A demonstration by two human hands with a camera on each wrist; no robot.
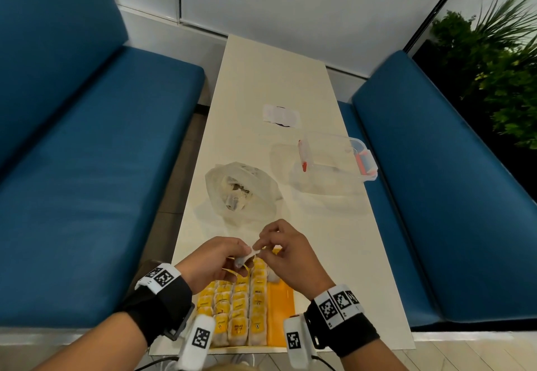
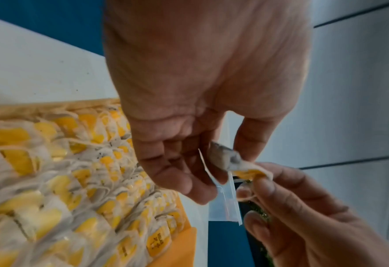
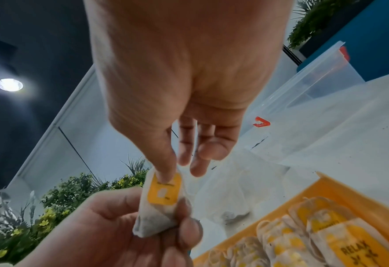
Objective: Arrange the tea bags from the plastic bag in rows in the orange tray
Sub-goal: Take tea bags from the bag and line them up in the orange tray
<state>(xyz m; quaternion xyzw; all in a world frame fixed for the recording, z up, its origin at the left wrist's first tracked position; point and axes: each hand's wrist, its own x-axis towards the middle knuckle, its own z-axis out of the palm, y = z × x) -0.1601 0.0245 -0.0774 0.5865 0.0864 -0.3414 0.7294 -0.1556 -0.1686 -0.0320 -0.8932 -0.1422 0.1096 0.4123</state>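
Tea bag (image 3: pixel 153 219) matt paper; tray (image 1: pixel 280 312) smooth plastic.

Both forearms are bare. Each wrist wears a wide black wrap (image 1: pixel 158 302) with a white band (image 1: pixel 159 275) across it, printed with square black-and-white code markers. The right wrist has the same black wrap (image 1: pixel 345 333) and marked white band (image 1: pixel 338 304). A white capsule-shaped unit with a code marker hangs under each wrist, left (image 1: pixel 197 341) and right (image 1: pixel 295 340). Thin dark cables (image 1: pixel 157 362) trail from them.

Both hands raised, fingertips together: left hand (image 1: pixel 213 260) and right hand (image 1: pixel 290 257), each pinching.
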